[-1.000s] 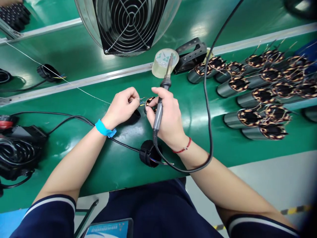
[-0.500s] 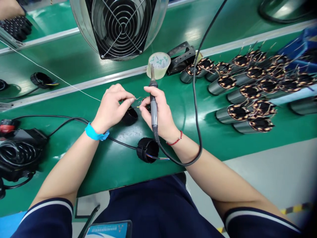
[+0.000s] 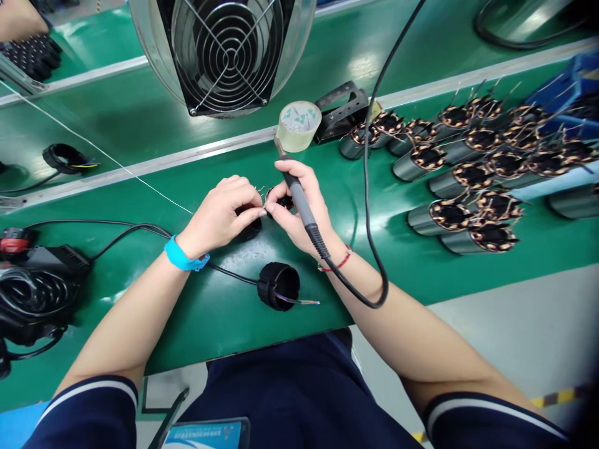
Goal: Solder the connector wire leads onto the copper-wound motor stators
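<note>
Black collar (image 3: 267, 288): nearest on my feed, lying on the green bench (image 3: 210, 333), coloured wires emerging.
Right hand (image 3: 306, 215): closed around the soldering iron (image 3: 300, 198), tip pointing away.
Left hand (image 3: 223, 211): fingertips narrowed on thin wires (image 3: 262, 189); which strand, I cannot tell.
Wound core (image 3: 287, 201): at the right fingertips, partly hidden from me.
Tape roll (image 3: 300, 128): just beyond the iron's tip.
Group of wound cores (image 3: 452, 215): right side.
Fan (image 3: 230, 59): farthest, past the tape.
</note>
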Demonstrator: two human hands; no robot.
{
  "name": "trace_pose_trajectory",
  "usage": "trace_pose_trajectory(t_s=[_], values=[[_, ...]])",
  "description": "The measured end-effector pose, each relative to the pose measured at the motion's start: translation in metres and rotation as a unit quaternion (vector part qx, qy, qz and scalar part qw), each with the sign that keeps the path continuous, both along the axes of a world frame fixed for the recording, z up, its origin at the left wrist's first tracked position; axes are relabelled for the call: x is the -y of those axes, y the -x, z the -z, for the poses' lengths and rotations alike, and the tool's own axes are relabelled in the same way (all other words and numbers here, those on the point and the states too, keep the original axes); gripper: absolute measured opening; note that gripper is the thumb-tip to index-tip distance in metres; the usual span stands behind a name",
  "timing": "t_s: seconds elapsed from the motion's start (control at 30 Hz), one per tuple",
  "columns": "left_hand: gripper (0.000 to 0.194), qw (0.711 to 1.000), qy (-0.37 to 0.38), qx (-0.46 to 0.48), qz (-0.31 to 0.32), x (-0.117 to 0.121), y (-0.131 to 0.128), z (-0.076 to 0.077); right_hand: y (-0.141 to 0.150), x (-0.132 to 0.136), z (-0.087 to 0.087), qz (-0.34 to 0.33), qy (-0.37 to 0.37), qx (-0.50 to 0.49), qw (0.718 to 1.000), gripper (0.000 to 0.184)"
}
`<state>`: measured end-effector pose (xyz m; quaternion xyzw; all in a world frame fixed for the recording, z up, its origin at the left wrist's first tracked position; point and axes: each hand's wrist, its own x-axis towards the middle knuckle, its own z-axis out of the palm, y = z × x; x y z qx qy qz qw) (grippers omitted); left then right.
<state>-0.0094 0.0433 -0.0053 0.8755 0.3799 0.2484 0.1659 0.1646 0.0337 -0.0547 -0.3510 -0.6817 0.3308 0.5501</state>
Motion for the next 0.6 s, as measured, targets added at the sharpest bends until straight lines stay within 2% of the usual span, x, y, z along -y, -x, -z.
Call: trace_pose_trajectory(t_s=[0.07,0.13,0.3,0.43,0.6], values=[[0.015,0.998,-0.046,-0.039,-0.005,0.002,-0.001,0.0,0.001,-0.001,0.002,0.008,0.0,-0.015,1.0,0.045],[0.015,0.995,-0.064,-0.062,-0.034,0.006,-0.002,0.0,0.003,-0.001,0.002,0.023,0.006,-0.02,1.0,0.045],[0.016,0.99,0.016,0.002,-0.143,0.014,-0.009,0.001,-0.005,0.004,-0.009,0.06,0.03,0.024,0.997,0.042],[0.015,0.98,0.057,0.023,-0.188,0.014,-0.012,0.003,-0.027,0.017,-0.02,0.09,0.044,0.064,0.993,0.036],[0.016,0.973,0.07,0.03,-0.217,0.012,-0.015,0.005,-0.042,0.035,-0.006,0.155,-0.03,0.014,0.987,0.027]])
